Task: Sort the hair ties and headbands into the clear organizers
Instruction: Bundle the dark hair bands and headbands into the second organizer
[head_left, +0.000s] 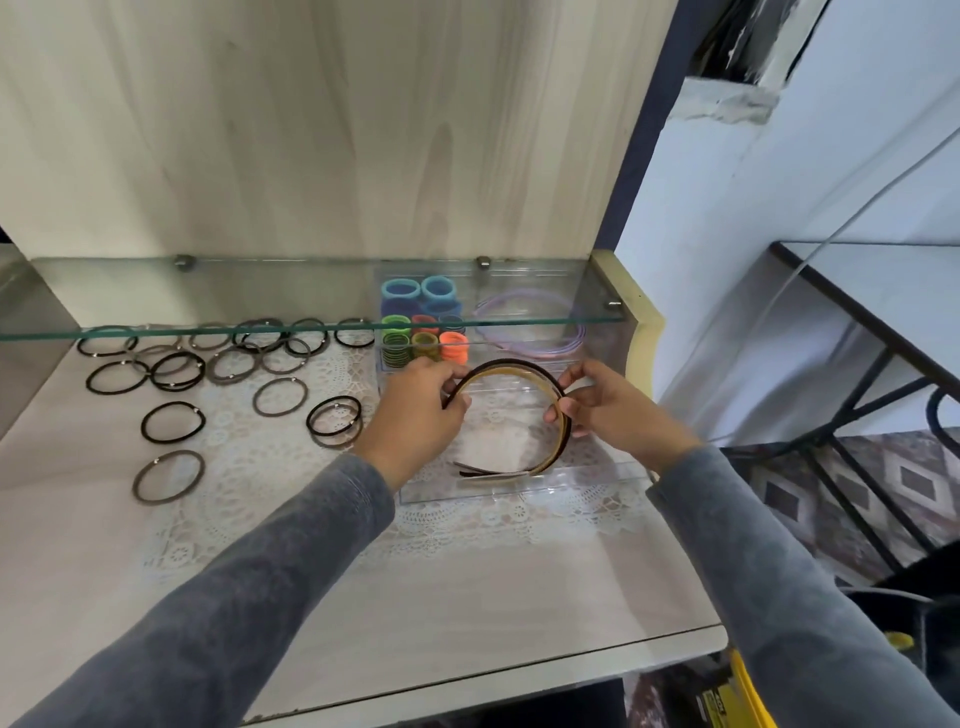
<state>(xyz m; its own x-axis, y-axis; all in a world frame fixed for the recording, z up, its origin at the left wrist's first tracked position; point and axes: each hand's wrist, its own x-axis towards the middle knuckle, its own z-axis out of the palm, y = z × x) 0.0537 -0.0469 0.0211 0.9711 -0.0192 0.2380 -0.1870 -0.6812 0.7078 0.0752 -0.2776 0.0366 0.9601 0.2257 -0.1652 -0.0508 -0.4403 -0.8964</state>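
In the shallow clear plastic organizer tray (519, 492) rest the tips of a stack of thin arched black and tan headbands (511, 366), its sides pinched by the left hand (421, 402) and the right hand (615, 408). They look light, springy and slick, best held at both sides; I can read no writing.
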